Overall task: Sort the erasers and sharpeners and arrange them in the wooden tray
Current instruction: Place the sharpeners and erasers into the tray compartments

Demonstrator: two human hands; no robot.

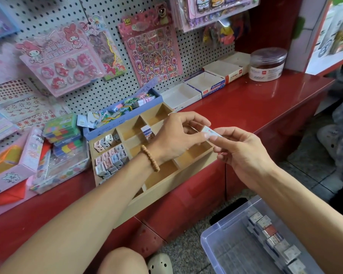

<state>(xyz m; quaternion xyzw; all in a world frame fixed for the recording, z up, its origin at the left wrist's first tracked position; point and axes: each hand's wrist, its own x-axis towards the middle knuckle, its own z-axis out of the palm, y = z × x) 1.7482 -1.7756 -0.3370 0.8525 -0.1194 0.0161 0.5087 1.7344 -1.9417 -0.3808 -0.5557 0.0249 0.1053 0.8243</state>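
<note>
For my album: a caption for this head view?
Both hands hold a white eraser above the wooden tray holding sharpeners.

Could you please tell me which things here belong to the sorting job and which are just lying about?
Job: wooden tray; sharpeners in its left compartments; eraser held by both hands, left and right; plastic bin.

Lying about: sticker sheets; jar; cardboard boxes; colour blocks.

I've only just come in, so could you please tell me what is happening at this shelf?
A person is sorting stationery into a wooden tray on the red shelf. Both hands, left hand and right hand, pinch one white eraser above the tray. Small sharpeners fill its left compartments, another eraser stands in a middle one, and more pieces wait in a clear bin on the floor.
</note>
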